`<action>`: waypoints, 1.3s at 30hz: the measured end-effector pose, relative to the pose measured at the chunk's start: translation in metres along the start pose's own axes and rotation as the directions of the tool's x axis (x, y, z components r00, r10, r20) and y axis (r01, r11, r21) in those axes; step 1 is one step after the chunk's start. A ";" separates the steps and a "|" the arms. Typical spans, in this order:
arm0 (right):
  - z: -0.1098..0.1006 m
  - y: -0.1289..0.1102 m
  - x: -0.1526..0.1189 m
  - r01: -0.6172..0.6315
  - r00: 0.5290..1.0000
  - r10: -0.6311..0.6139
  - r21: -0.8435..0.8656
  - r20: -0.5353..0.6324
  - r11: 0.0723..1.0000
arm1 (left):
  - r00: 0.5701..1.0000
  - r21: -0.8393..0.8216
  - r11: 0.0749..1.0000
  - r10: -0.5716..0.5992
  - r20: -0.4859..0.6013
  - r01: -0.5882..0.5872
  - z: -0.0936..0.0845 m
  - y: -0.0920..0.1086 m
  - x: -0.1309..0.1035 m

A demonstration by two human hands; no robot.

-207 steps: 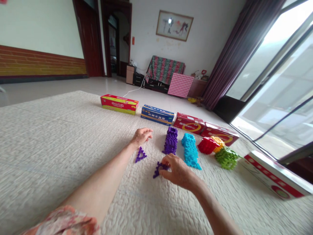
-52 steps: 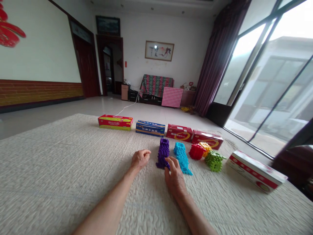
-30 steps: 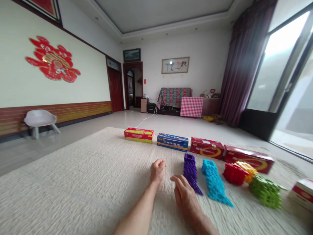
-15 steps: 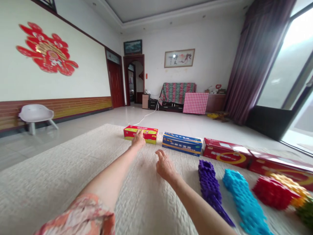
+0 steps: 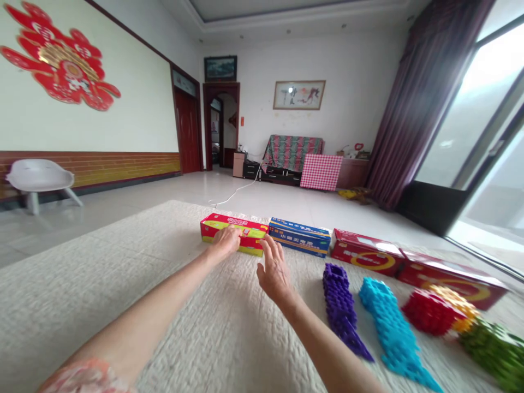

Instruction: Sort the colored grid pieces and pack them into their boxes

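Note:
My left hand (image 5: 226,241) presses on the front of a long red and yellow cardboard box (image 5: 213,225), its fingers bent against the upper edge. At that box's right end hovers my right hand (image 5: 275,267), fingers spread and slightly curved; whether its fingertips touch the cardboard I cannot tell. Just beyond them a blue cardboard box (image 5: 301,240) with Chinese lettering begins, its left end right beside the red and yellow one. Further right in the row lie a dark red box (image 5: 364,254) and another dark red box (image 5: 450,278).
In front of the row, on the cream rug (image 5: 155,322), lie interlocked plastic pieces: purple (image 5: 339,305), light blue (image 5: 391,327), red (image 5: 432,312), yellow (image 5: 454,303) and green (image 5: 493,346). A white chair (image 5: 41,177) stands left on the tiles. A white cable (image 5: 235,192) crosses the floor.
The red and yellow box has come nearer and its gap to the blue box has closed in view. My right hand has moved forward to its right end. The camera view has shifted.

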State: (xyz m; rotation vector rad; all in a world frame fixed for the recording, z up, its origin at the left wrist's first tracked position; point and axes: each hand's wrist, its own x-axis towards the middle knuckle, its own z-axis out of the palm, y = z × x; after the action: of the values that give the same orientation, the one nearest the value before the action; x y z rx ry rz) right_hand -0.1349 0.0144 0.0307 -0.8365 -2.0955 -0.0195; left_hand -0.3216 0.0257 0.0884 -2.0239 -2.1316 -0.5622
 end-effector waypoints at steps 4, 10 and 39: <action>-0.033 -0.026 -0.015 -0.011 0.999 0.012 -0.030 0.048 0.999 | 0.981 0.060 0.980 0.184 0.056 -0.188 -0.024 0.027 -0.058; -0.079 -0.051 -0.059 -0.073 0.994 0.078 -0.070 0.081 0.995 | 0.956 0.019 0.963 0.264 0.126 -0.268 -0.048 0.064 -0.135; -0.043 -0.038 -0.051 -0.481 0.869 0.485 0.390 0.097 0.785 | 0.951 0.112 0.953 0.293 -0.099 -0.282 -0.044 0.025 -0.150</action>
State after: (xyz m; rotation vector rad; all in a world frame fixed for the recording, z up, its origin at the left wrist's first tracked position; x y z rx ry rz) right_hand -0.1045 -0.0562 0.0312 -1.0815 -1.7253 0.6661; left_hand -0.2915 -0.1295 0.0793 -2.1392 -1.7212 -0.5051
